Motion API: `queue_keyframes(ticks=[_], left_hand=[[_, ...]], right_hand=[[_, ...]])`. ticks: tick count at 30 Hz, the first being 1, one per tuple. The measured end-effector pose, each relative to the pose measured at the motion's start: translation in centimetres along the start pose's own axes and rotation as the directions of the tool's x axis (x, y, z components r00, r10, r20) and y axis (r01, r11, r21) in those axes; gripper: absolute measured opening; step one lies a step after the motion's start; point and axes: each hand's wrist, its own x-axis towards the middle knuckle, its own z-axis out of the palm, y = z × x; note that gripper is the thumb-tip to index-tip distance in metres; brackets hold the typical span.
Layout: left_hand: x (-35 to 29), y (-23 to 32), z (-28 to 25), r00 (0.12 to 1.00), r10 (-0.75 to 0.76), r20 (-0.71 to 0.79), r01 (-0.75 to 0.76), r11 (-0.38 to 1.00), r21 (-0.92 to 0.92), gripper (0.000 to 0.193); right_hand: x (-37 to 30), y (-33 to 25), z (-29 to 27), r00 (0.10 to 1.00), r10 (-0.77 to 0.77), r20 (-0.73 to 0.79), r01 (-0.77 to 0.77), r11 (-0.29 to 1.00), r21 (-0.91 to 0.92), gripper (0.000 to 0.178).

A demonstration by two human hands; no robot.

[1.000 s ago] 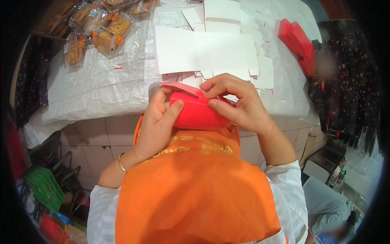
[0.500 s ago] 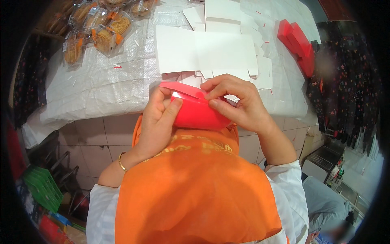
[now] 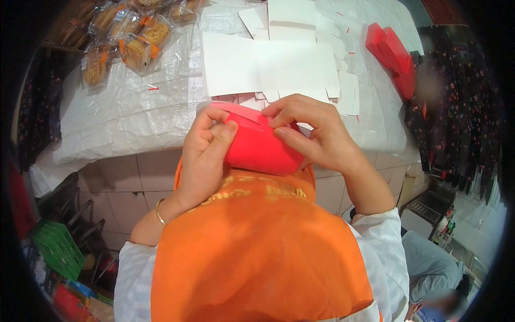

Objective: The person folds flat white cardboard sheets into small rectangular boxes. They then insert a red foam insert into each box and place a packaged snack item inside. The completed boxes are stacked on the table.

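Close to my orange apron, in front of the table's near edge, I hold a red cardboard box (image 3: 262, 149) between both hands. My left hand (image 3: 208, 140) grips its left end, thumb on the near face and fingers behind. At the upper right edge my right hand (image 3: 316, 129) pinches the box, index finger and thumb close together at the seam of the lid flap. The flap (image 3: 236, 111) slants along the top edge and shows a paler pink side. The far side of the box and its right end are hidden by my hand.
Flat white cardboard pieces (image 3: 289, 64) lie piled just beyond my hands. Wrapped mooncakes (image 3: 140, 49) fill the table's far left. More red boxes (image 3: 390, 51) sit by the right edge. A green crate (image 3: 56, 249) stands low at left; another person's grey-clothed leg (image 3: 429, 263) shows low at right.
The lid flap lies closer to the box and its opening looks narrower. My left hand has shifted slightly left, while my right fingers stay at the upper edge.
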Motion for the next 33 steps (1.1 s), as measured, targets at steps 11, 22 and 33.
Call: queue_keyframes(ticks=[11, 22, 33], left_hand=[[0.5, 1.9, 1.7, 0.999, 0.002, -0.039, 0.003, 0.990, 0.141, 0.016], [-0.3, 1.4, 1.5, 0.998, -0.064, -0.028, 0.067, 0.994, 0.087, 0.018], [-0.2, 1.7, 1.6, 0.999, -0.047, -0.024, 0.049, 0.997, 0.061, 0.017]], right_hand=[[-0.5, -1.4, -1.8, 0.998, 0.061, 0.028, -0.066, 0.967, 0.247, 0.015], [-1.7, -1.6, -1.2, 0.992, 0.129, 0.018, -0.129, 0.954, 0.271, 0.014], [-2.3, -2.2, -0.7, 0.990, 0.137, -0.016, -0.128, 0.955, 0.266, 0.018]])
